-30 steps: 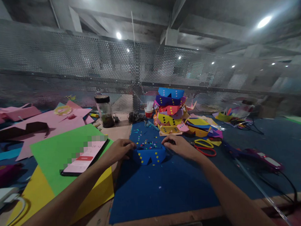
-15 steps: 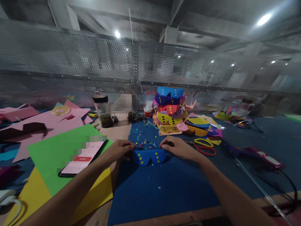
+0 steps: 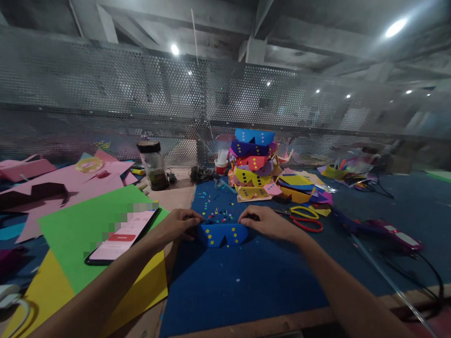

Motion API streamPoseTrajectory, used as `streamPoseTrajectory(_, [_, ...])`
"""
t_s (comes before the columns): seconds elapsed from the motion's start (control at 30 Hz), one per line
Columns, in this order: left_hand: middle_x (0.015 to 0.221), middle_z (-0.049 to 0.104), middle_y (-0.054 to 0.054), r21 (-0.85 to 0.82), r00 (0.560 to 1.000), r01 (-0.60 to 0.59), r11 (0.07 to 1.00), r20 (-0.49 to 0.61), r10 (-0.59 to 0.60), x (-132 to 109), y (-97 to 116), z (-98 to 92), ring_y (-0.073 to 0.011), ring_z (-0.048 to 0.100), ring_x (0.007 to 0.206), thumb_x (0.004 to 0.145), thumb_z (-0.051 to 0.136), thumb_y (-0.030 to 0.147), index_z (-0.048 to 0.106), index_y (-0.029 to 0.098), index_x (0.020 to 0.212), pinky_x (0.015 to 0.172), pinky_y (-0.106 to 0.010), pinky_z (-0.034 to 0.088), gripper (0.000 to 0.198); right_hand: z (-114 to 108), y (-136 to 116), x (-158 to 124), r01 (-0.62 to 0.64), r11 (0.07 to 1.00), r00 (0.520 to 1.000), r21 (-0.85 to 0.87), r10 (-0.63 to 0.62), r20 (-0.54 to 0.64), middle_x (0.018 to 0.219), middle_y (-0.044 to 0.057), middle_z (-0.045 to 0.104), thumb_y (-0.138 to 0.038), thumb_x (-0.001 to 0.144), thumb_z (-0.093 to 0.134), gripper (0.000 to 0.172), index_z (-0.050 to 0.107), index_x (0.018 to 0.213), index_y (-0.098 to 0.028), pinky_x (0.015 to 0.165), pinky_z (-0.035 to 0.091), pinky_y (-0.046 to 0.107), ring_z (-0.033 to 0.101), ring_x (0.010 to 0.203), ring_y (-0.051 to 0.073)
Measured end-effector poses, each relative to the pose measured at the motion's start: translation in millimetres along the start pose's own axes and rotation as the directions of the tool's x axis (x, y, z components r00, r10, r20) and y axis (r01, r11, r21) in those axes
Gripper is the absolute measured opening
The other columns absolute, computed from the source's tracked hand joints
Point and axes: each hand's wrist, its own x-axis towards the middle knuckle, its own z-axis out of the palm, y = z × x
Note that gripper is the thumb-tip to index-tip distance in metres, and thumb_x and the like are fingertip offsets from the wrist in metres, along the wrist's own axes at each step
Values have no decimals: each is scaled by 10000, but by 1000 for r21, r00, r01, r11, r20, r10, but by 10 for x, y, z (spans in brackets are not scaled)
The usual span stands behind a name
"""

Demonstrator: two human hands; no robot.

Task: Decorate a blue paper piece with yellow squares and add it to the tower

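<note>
A blue paper mask (image 3: 223, 235) dotted with small yellow squares stands on the dark blue mat (image 3: 245, 301), its nose notch toward me. My left hand (image 3: 183, 222) pinches the mask's left end between thumb and fingers. At its right end my right hand (image 3: 259, 220) grips the upper edge, fingers curled. Tiny coloured paper bits (image 3: 221, 216) are scattered on the mat just behind the mask. Farther back rises a stack of paper masks (image 3: 253, 163) in blue, red, yellow and other colours.
Scissors (image 3: 304, 219) with yellow and red handles lie right of my right hand. A phone (image 3: 124, 236) rests on a green sheet (image 3: 72, 223) at left. A lidded jar (image 3: 153, 166) stands behind. A purple glue gun (image 3: 394, 236) with its cord lies at right.
Both hands keep hold of the blue mask in nearly the same place. The whole view has shifted very slightly; nothing else visibly moved.
</note>
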Motion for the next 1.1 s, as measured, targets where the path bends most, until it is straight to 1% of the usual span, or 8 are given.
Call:
streamPoseTrajectory(0.13, [726,658,-30,3,1000,0,1000,-3,0,-10,13,6,-184,601,645,603,729,380,730,139,888,581,-308,533,373,3,-14,7,-13,1000,1000,19,14,-27,964,32,683,-282,922,508,201,681,952,-184,768,448,258,616,886,160])
streamPoseTrajectory(0.27, [688,636,-18,4,1000,-4,1000,-6,4,9,-12,5,-182,585,646,614,731,382,726,132,898,573,-302,534,379,-6,-17,7,-62,996,996,57,66,-65,879,32,661,-324,937,484,242,668,954,-168,689,451,250,620,769,144])
streamPoseTrajectory(0.33, [661,611,-3,0,1000,-7,1000,-9,7,21,-29,2,-177,576,639,624,728,389,725,137,899,571,-300,536,373,-9,-10,5,-63,996,996,64,67,-61,858,28,660,-334,937,485,246,666,947,-169,671,450,250,617,735,141])
streamPoseTrajectory(0.5, [691,623,-10,-8,1000,-3,1000,-8,3,49,-70,-14,-176,584,643,636,729,421,730,150,886,569,-302,542,369,-6,-11,-3,-4,1000,1000,11,4,-21,955,26,688,-305,915,528,192,684,923,-193,768,442,255,617,884,164])
streamPoseTrajectory(0.63, [676,616,-9,-23,1000,1,1000,-3,-1,86,-113,-26,-171,587,639,648,729,438,729,154,902,555,-283,538,382,-11,-33,-12,14,1000,1000,-13,-14,3,944,22,695,-284,910,532,177,685,931,-198,762,439,254,620,880,165])
streamPoseTrajectory(0.8, [633,603,5,-69,1000,14,998,8,-13,95,-129,-17,-171,592,636,666,724,426,723,166,927,568,-290,541,368,-42,-57,-25,-13,1000,999,-15,12,-43,901,17,701,-266,896,535,168,688,879,-199,737,444,264,626,842,167])
streamPoseTrajectory(0.93, [693,631,-8,-106,1000,17,994,5,-17,62,-101,-4,-165,603,668,700,706,417,709,171,972,597,-281,540,367,-61,-56,-27,-23,1000,996,-4,22,-82,897,20,696,-284,904,525,182,685,889,-199,727,447,271,620,826,166])
streamPoseTrajectory(1.1, [776,669,-29,-266,1000,-8,964,23,15,15,-58,-7,-170,630,727,703,730,345,685,164,1013,682,-299,547,362,-67,-17,-12,-13,1000,989,-7,11,-145,881,25,679,-320,922,512,214,677,882,-189,714,443,264,611,809,160])
